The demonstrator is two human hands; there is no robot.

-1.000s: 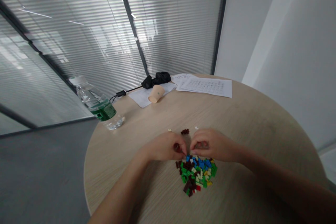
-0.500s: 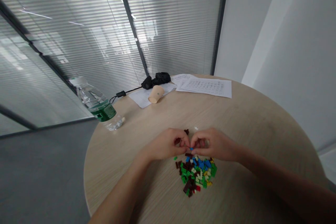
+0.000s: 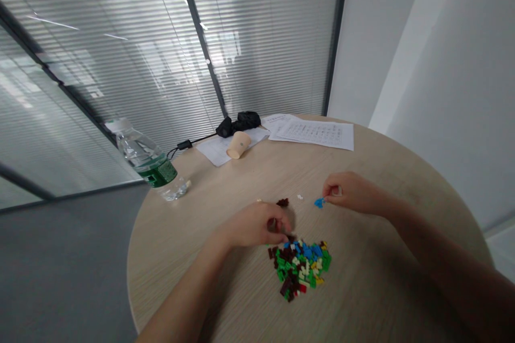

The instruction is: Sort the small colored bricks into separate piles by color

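Your left hand (image 3: pixel 251 223) is at the far-left side of the brick pile (image 3: pixel 308 252), thumb and forefinger curled; can't tell if they grasp anything. Pile's well in from the left edge of the round table (image 3: pixel 402 171). Your right hand (image 3: pixel 358 193) has fingertips drawn together at some blue bricks (image 3: pixel 319 202), beyond the pile; too small to tell if one's gripped. Pinch lightly, I'd say, so adjacent bricks don't scatter. Surface: bottle (image 3: pixel 156 171) at left edge; cup (image 3: pixel 238 144), black bundle (image 3: pixel 247 119), printed sheets (image 3: pixel 317 133) toward far edge. Room: blinds (image 3: pixel 265 37), then pale wall (image 3: pixel 454 91).
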